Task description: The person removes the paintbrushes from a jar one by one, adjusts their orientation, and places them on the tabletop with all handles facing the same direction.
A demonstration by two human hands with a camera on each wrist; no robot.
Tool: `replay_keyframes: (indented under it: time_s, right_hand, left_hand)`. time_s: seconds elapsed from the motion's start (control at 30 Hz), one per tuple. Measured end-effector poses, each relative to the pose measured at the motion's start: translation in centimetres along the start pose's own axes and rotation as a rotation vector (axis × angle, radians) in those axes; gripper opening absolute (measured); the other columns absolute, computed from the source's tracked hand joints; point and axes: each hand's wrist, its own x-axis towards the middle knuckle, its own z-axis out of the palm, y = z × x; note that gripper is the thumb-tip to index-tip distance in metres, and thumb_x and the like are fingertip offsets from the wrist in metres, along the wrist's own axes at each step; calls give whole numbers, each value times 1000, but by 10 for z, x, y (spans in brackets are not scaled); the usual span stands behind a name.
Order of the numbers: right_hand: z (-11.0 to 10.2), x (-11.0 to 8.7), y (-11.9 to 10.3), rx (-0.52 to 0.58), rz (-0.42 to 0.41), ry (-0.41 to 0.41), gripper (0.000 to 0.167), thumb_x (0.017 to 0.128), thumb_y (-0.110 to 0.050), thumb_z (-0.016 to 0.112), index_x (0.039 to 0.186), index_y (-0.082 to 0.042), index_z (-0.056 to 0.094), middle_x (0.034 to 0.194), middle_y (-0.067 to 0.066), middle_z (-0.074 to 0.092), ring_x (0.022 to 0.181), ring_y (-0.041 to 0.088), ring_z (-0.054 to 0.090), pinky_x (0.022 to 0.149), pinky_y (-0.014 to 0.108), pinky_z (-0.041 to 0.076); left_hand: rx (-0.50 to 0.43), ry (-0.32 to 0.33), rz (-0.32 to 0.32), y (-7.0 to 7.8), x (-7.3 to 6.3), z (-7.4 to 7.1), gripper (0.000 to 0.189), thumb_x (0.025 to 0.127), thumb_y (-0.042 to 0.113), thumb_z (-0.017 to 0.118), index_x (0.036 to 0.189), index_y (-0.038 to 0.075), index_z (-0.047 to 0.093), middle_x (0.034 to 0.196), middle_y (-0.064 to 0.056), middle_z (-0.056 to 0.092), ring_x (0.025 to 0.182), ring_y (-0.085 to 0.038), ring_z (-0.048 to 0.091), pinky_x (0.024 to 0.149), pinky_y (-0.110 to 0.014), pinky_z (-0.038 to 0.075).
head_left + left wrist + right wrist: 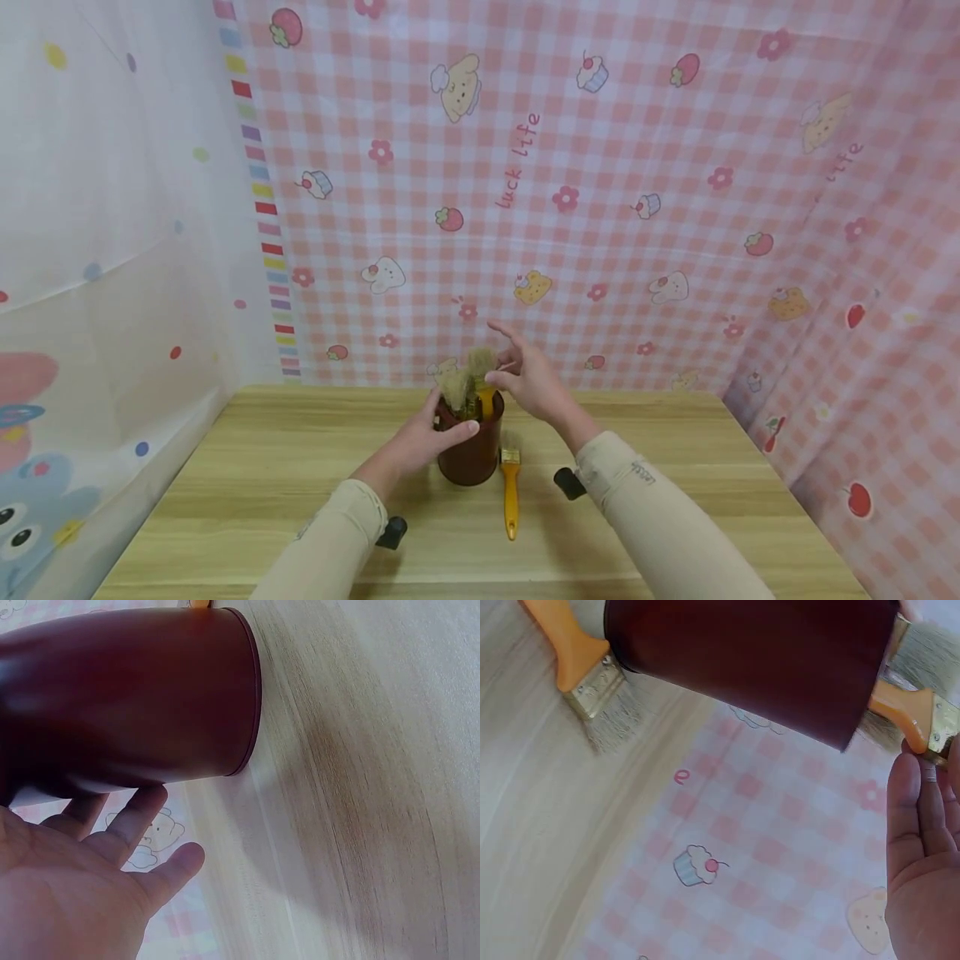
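The left hand (420, 437) grips a dark red cup (468, 458) near its rim; the cup stands upright on the wooden surface (637, 525). The right hand (536, 383) pinches, near its metal band, an orange-handled brush (904, 706) that sits bristles up in the cup among other brushes (453, 389). A loose brush (511, 492) lies just beside the cup.

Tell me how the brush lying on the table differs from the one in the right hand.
The table brush lies flat; the held brush points bristles-up from the dark red cup. The table brush shows its whole handle; the cup hides part of the held brush's. Both have orange handles and gold-coloured ferrules.
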Motion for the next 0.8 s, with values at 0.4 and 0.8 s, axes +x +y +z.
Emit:
replay_keyframes:
  time_s: [0.4, 0.8]
  right_hand:
    - [-30, 3, -20, 76, -45, 126, 60, 105, -11, 71, 158, -29, 53, 105, 15, 72, 90, 26, 79, 81, 43, 66]
    - [-64, 3, -20, 121, 35, 181, 61, 103, -11, 73, 159, -26, 53, 113, 20, 72, 93, 30, 78, 83, 44, 66]
  left_hand:
    - [-10, 0, -3, 3, -3, 0, 120, 90, 73, 73, 175, 29, 0, 178, -18, 23, 162, -43, 30, 128, -67, 29]
    - [29, 11, -18, 4, -5, 1, 116, 94, 68, 71, 175, 26, -1, 178, -19, 20, 163, -44, 27, 129, -66, 27]
